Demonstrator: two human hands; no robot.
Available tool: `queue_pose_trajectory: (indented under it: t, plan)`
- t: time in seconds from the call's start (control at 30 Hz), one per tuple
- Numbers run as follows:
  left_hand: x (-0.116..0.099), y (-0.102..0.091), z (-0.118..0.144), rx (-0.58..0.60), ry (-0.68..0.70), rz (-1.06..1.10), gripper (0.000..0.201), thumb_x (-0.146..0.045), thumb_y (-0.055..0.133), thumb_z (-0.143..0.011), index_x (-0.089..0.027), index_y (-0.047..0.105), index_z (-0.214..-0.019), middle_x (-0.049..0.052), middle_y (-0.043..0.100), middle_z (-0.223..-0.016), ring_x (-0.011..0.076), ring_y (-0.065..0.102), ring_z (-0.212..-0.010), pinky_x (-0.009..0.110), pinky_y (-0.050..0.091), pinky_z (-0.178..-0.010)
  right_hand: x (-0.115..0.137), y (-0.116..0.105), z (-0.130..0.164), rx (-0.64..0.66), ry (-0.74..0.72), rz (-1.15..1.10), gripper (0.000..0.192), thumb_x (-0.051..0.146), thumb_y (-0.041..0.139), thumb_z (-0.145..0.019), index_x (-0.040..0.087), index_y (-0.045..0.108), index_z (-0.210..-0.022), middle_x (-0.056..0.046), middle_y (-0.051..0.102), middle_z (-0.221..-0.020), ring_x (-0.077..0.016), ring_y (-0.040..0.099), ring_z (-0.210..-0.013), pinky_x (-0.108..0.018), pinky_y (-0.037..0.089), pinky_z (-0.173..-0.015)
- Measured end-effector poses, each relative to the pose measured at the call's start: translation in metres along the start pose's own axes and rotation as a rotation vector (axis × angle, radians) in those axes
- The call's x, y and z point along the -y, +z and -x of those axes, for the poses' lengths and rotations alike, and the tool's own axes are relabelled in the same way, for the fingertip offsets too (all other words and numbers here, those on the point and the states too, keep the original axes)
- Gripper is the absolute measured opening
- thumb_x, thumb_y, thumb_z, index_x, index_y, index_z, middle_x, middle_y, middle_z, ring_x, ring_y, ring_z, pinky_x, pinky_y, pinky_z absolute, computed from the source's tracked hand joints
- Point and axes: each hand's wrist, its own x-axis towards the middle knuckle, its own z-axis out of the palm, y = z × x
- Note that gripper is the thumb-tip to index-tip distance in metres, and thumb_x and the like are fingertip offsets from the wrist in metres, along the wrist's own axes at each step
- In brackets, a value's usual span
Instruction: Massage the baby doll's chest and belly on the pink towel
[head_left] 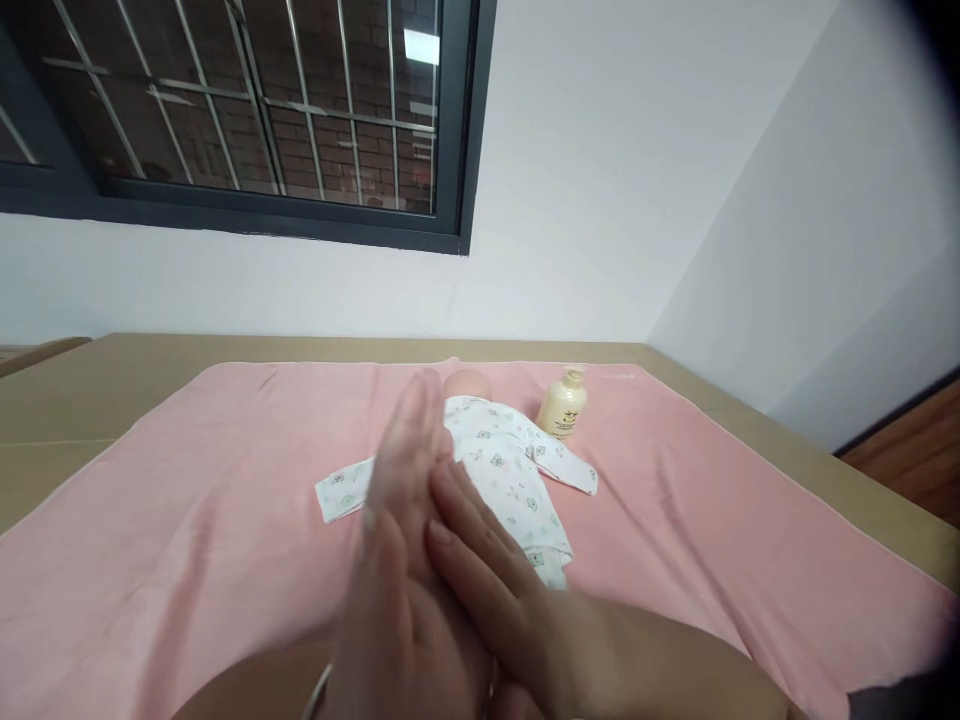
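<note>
Head view, 1 item: pair of bare hands, 2, joined above a pink cloth (247,480).

Step in hand, as judged: palm pressed to palm, perhaps to spread something between them; no lotion or liquid can be made out. Next move, as judged: calls for parting the palms evenly, fingers kept flat, before anything else is touched.

Left hand (412,560): upright, fingers extended and together, pointing away from the wearer; palm turned right, thumb on the near side; outline blurred. Bracelet (316,692), 1, at its wrist.

Right hand (502,570): slanted in from lower right, fingers nearly straight, laid across the left palm. Grasp: neither hand seen closed around any object; contact between palms partly hidden.

White printed garment (495,460), 1: beyond the hands, sleeves spread, left part screened by the fingers. Rounded head-like form (469,383), 1: at its collar, apparently a doll's.

Cream pump bottle (562,408), 1: upright on the cloth, just beyond the garment's right sleeve; label illegible.
</note>
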Motion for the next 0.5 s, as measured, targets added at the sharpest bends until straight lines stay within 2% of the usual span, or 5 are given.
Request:
queue_pose_trajectory:
  t: [0.07, 0.17, 0.3, 0.4, 0.5]
  plan:
    - [-0.003, -0.003, -0.026, -0.095, 0.100, 0.062, 0.048, -0.048, 0.018, -0.099, -0.034, 0.043, -0.137, -0.004, 0.039, -0.151, 0.0221, 0.024, -0.145, 0.046, 0.024, -0.121, 0.003, 0.000, -0.001, -0.052, -0.013, -0.074, 0.064, 0.050, 0.008, -0.100, 0.015, 0.002, -0.153, -0.006, 0.001, -0.161, -0.0293, 0.008, -0.146, -0.048, 0.021, -0.118]
    - [-0.001, -0.014, -0.064, -0.107, 0.235, 0.022, 0.045, -0.048, 0.025, -0.098, -0.028, 0.048, -0.132, 0.000, 0.045, -0.147, 0.0207, 0.029, -0.143, 0.040, 0.025, -0.120, 0.000, 0.004, -0.004, -0.122, -0.001, -0.109, 0.057, 0.046, 0.016, -0.101, 0.017, 0.018, -0.150, -0.009, 0.019, -0.158, -0.0264, 0.022, -0.144, -0.047, 0.027, -0.116]
    - [0.010, -0.029, -0.097, -0.129, 0.276, -0.062, 0.038, -0.044, 0.032, -0.097, -0.026, 0.056, -0.121, 0.002, 0.055, -0.137, 0.0206, 0.042, -0.135, 0.039, 0.031, -0.116, -0.023, 0.021, -0.010, -0.064, -0.022, 0.037, 0.049, 0.038, 0.024, -0.099, 0.017, 0.037, -0.142, -0.013, 0.034, -0.152, -0.0226, 0.031, -0.140, -0.048, 0.023, -0.117]
    - [0.024, -0.030, -0.108, -0.107, 0.239, -0.126, 0.033, -0.038, 0.040, -0.093, -0.023, 0.063, -0.110, 0.004, 0.064, -0.125, 0.0214, 0.050, -0.128, 0.041, 0.035, -0.112, -0.058, 0.038, -0.012, 0.056, 0.186, 0.213, 0.044, 0.032, 0.030, -0.099, 0.014, 0.048, -0.135, -0.013, 0.044, -0.146, -0.0223, 0.029, -0.142, -0.049, 0.018, -0.117]
    - [0.042, -0.025, -0.115, -0.085, 0.133, -0.251, 0.028, -0.035, 0.049, -0.087, -0.021, 0.067, -0.104, 0.004, 0.067, -0.119, 0.0224, 0.054, -0.122, 0.040, 0.039, -0.107, -0.104, 0.040, -0.007, 0.124, 0.371, 0.246, 0.043, 0.032, 0.031, -0.101, 0.015, 0.050, -0.135, -0.012, 0.039, -0.150, -0.0209, 0.026, -0.143, -0.047, 0.019, -0.117]
